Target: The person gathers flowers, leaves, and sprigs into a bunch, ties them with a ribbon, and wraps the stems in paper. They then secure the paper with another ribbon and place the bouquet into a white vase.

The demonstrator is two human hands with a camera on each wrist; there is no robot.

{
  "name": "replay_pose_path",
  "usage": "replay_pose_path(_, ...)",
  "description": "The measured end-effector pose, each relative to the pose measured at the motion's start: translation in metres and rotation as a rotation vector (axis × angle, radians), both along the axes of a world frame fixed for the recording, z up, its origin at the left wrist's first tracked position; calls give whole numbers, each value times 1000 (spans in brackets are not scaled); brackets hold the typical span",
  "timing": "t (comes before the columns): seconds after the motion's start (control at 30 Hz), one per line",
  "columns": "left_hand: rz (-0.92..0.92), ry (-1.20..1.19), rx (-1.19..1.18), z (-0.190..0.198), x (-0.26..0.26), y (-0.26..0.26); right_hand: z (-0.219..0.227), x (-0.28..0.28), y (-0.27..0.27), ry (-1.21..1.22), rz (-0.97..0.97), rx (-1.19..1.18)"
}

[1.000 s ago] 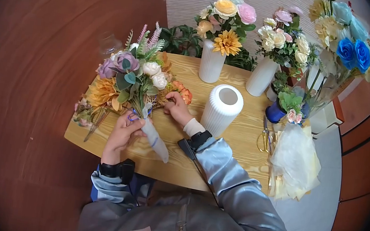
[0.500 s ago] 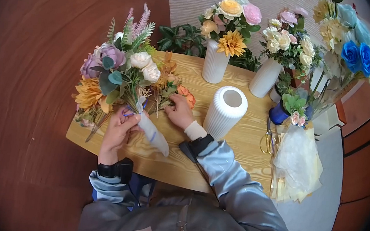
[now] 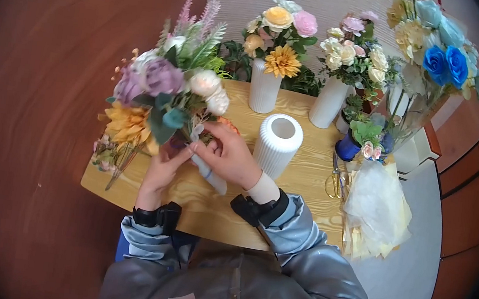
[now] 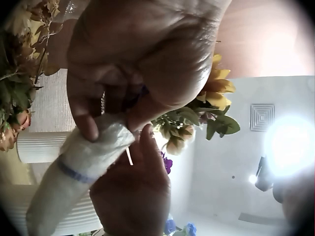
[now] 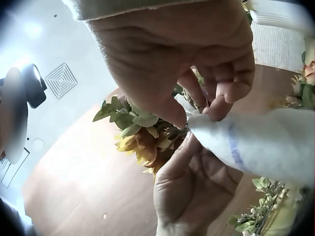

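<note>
A bouquet of artificial flowers (image 3: 161, 77), purple, white and orange with pink sprigs, leans up and left in the head view. Its stem end is covered in a white wrap (image 5: 266, 142) with a blue band. My left hand (image 3: 162, 173) grips the bouquet at the neck, just above the wrap. The right hand (image 3: 235, 158) has come to the same spot, its thumb and fingers pinching the top of the wrap. In the left wrist view, the wrap slants down between both hands. A ribbed white vase (image 3: 275, 154) stands right of them, its mouth uncovered.
Two white vases with flowers (image 3: 265, 90) (image 3: 329, 104) stand at the table's back. To the right are a blue pot (image 3: 349, 146), scissors (image 3: 334, 188) and a stack of wrapping sheets (image 3: 376, 208). Loose flower stems (image 3: 121, 165) lie at the left edge.
My right hand has moved left from the orange flowers on the table to the bouquet's neck. The bouquet, in the left hand, has shifted and now looks larger in the head view.
</note>
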State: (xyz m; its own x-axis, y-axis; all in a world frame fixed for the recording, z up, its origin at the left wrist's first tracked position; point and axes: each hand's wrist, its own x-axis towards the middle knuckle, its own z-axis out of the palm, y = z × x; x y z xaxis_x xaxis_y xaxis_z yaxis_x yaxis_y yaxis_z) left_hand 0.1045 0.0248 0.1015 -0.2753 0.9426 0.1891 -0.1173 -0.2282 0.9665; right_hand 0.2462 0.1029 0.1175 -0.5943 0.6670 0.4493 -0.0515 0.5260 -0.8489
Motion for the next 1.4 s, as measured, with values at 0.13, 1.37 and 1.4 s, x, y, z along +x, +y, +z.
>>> replay_pose_path(0.13,-24,-34,35,-8,-5,3,9,8,-9,36,5,97)
replay_pose_path(1.37,89,620,306,100,100,114,42,91,81,121,-361,149)
replay_pose_path(1.4,88,620,305,96,101,115,40,92,80,98,-372,131)
